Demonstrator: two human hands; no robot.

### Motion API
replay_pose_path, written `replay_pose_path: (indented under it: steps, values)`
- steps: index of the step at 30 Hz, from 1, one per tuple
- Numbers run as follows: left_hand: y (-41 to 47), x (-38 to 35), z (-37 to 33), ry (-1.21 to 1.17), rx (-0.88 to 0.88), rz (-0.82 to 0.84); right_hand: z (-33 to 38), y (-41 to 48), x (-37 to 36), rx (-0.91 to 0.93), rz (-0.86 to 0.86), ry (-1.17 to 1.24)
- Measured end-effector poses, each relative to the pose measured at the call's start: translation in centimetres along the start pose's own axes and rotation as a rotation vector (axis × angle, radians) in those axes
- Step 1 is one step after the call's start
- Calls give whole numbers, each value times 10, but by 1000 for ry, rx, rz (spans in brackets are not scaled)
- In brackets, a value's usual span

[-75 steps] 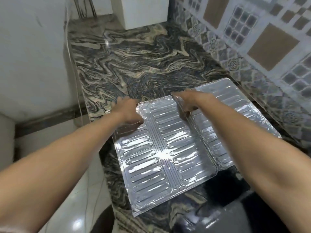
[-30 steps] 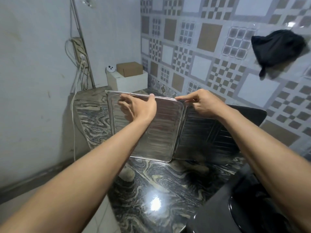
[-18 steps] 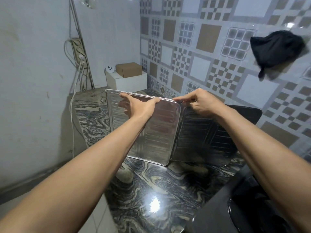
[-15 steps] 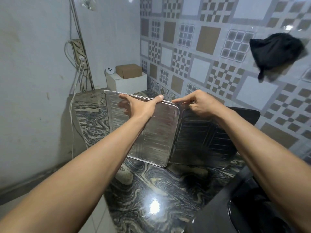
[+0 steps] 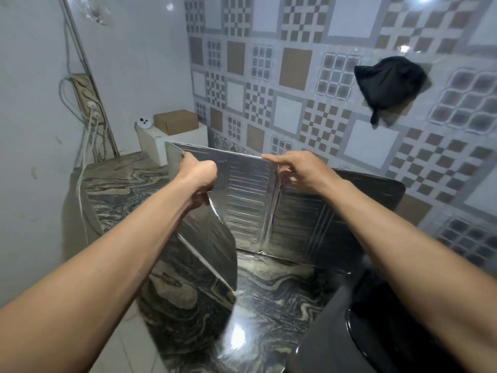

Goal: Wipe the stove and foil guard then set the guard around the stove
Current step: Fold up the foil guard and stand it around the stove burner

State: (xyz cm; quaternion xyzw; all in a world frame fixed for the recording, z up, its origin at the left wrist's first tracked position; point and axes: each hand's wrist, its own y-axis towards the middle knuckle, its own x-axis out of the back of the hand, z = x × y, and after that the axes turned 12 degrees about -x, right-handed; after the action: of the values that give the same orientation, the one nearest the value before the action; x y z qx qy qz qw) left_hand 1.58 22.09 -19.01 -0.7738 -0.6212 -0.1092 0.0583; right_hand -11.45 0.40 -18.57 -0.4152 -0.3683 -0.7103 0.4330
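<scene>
Head view: the silver ribbed three-panel foil guard (image 5: 247,200) stands upright on the dark swirled marble countertop (image 5: 269,286), its lower edge resting on the stone. My left hand (image 5: 197,176) is clenched on the top edge of the left panel, which is swung toward me at an angle to the middle panel. My right hand (image 5: 298,168) pinches the top edge near the fold between the middle and right panels, index finger laid along the rim. The right panel sits in shadow close to the patterned tile wall (image 5: 295,76). The black glossy stove (image 5: 390,332) lies at lower right, just beside the guard's right panel; whether they touch, I cannot tell. A black cloth (image 5: 390,82) hangs on the tiles. A brown cardboard box (image 5: 176,121) sits on a white box (image 5: 172,142) in the far corner.
</scene>
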Motion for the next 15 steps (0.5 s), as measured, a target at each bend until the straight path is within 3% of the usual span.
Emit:
replay_pose_path:
  steps: [3, 5, 8, 15]
  values:
    - [14, -2, -1, -101, 8, 25, -8, 5, 13, 62, -106, -103]
    - [11, -6, -9, -12, -28, 62, -12, 10, 24, 39, -94, -106]
    - [-13, -12, -20, 55, -112, 200, -27, 12, 38, -33, -88, -116]
    - [-31, -32, -29, -78, -187, 493, -88, -1, 64, -222, -36, -245]
